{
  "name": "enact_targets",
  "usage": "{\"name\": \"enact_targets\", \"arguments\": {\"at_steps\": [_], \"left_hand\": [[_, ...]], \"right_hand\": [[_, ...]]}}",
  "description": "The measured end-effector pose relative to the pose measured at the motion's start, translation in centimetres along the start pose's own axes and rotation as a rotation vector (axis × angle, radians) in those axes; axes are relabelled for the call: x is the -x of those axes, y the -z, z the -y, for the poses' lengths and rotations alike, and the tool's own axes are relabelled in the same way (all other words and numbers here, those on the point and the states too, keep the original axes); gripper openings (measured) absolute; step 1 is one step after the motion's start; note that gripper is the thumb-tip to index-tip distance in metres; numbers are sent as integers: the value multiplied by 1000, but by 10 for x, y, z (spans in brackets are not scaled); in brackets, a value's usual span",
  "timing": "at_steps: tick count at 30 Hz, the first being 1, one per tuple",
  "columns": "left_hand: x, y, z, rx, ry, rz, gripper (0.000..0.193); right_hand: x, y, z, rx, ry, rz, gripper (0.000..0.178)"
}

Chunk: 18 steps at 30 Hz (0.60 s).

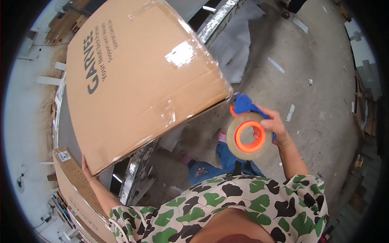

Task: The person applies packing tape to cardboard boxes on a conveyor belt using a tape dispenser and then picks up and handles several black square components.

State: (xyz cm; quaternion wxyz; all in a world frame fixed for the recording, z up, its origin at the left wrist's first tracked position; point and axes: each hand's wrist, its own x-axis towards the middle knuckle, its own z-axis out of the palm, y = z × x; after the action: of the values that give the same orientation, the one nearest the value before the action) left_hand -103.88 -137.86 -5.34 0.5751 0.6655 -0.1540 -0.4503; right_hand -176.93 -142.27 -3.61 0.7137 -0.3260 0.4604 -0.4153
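A large taped cardboard box with dark printing lies across a metal-edged table. At its near left corner, my left hand grips the side, with most of its fingers hidden by the cardboard. My right hand is closed around the handle of a blue tape dispenser. On the dispenser sits a big roll of clear tape around an orange core. The dispenser's head is right by the box's near right corner, where clear film shows along the edge. Whether they touch, I cannot tell.
More cardboard boxes stand at the lower left. A shiny wrapped metal rail runs along the table's side. White foam sheeting hangs beyond it. Paper scraps litter the concrete floor. Another person's foot shows at the top.
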Motion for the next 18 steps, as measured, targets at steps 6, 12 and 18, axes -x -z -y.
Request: {"name": "enact_targets", "arguments": {"at_steps": [6, 12, 18], "left_hand": [[100, -78, 56, 193, -31, 26, 45], [176, -164, 114, 310, -33, 8, 49], [163, -150, 126, -253, -448, 217, 60]], "right_hand": [[-58, 46, 28, -231, 185, -311, 40], [-125, 44, 103, -165, 238, -259, 44], [-63, -50, 35, 28, 201, -195, 50]]}}
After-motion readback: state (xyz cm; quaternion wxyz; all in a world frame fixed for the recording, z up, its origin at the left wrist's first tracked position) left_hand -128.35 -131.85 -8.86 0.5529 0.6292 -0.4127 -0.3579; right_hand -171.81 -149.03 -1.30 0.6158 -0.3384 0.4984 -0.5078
